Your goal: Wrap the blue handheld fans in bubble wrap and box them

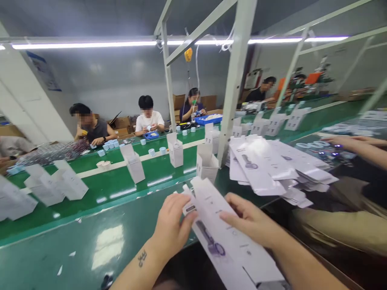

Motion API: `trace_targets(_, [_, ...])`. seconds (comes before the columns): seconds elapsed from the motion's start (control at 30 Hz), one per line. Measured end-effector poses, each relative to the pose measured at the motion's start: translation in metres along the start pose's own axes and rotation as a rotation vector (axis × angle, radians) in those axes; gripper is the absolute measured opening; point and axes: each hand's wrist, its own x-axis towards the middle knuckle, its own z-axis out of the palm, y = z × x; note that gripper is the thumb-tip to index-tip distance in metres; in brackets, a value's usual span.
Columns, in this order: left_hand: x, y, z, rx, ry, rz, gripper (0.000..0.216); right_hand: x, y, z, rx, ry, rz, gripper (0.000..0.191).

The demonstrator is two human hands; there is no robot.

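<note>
A white printed carton point(217, 229) lies tilted in front of me, its far end raised toward the bench. It bears a purple-grey product picture and small print. My left hand point(175, 221) is closed at the far left end, fingers and thumb pinching a small flap with a dark label. My right hand point(252, 221) grips the carton's right side, with the thumb on its printed face. At the near end, an edge of the carton stands apart, partly cut off by the frame. Beyond the far end stands an open white box point(207, 165).
Flat printed cartons point(269, 165) are piled at the right, beside a metal post point(234, 88). Open white boxes point(133, 165) stand along the green conveyor point(99, 185), with light-blue cups point(151, 152) among them. Co-workers sit across; another person's arms point(363, 147) reach in at right.
</note>
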Motion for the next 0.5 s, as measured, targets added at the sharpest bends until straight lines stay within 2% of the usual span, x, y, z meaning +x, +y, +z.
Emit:
trace_targets(0.07, [0.002,-0.001,-0.003,0.075,-0.124,-0.089,0.042,-0.002,0.015,0.036,0.017,-0.103,-0.008,0.032])
trace_targets(0.1, [0.0,-0.003,-0.004,0.111,-0.143,-0.161,0.05,-0.001,0.021,0.049,0.029,-0.141,-0.008,0.032])
trace_targets(0.23, [-0.016,-0.016,-0.011,0.177,-0.042,-0.414,0.066,0.005,0.039,0.084,0.122,-0.269,0.044,0.031])
trace_targets(0.37, [-0.027,-0.022,-0.031,0.111,-0.06,-0.621,0.056,0.001,0.048,0.109,0.203,-0.285,0.1,0.032])
trace_targets(0.43, [-0.029,-0.024,-0.045,0.046,-0.152,-0.708,0.043,-0.003,0.051,0.12,0.315,-0.335,0.144,0.032])
trace_targets(0.5, [-0.032,-0.023,-0.059,0.022,-0.293,-0.711,0.027,-0.008,0.055,0.13,0.506,-0.476,0.228,0.037])
